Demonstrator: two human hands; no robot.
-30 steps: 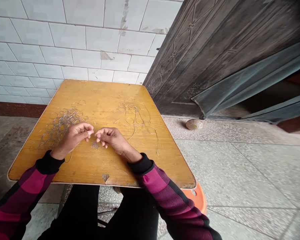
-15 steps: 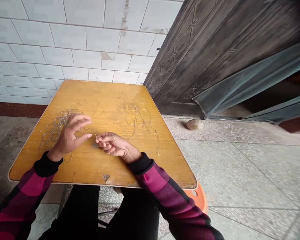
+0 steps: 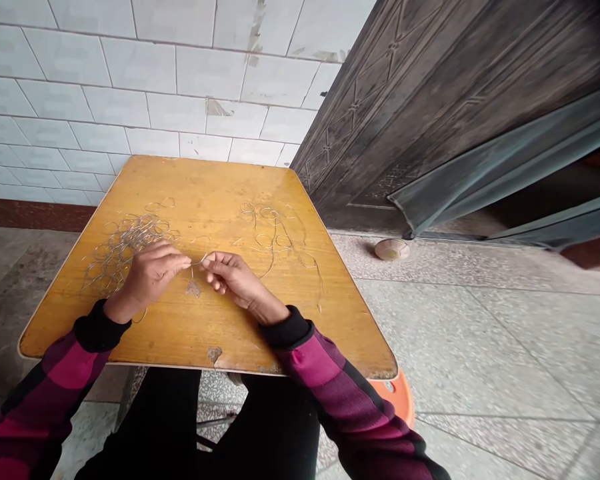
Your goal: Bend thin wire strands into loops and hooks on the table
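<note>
Head view, looking down past black trousers [image 3: 260, 427] and 2 magenta-and-black checked sleeves [image 3: 320, 380] with black cuffs [image 3: 285, 327]. An orange plastic stool [image 3: 397, 400] shows just past the near right corner of a yellow wooden tabletop [image 3: 230, 333], which is chipped along its near edge.

Both hands are held close together over the middle of the tabletop, fingers curled toward each other. The left hand [image 3: 153, 277] is closed, and the right hand [image 3: 237, 280] is curled the same way; a thin wire [image 3: 197, 262] runs between their fingertips, pinched by both. The left hand is touching the edge of a flat pile of wire rings [image 3: 125, 250], many of them linked together. Beyond the right hand, loose wire loops [image 3: 275, 233] lie scattered on the wood.

Farther off, a dark embossed metal door [image 3: 430, 113] stands ajar at the right, beside a white tiled wall [image 3: 180, 73] with chipped tiles. A small round tan object [image 3: 391, 249] sits on the terrazzo floor [image 3: 480, 333] near the door's foot.
</note>
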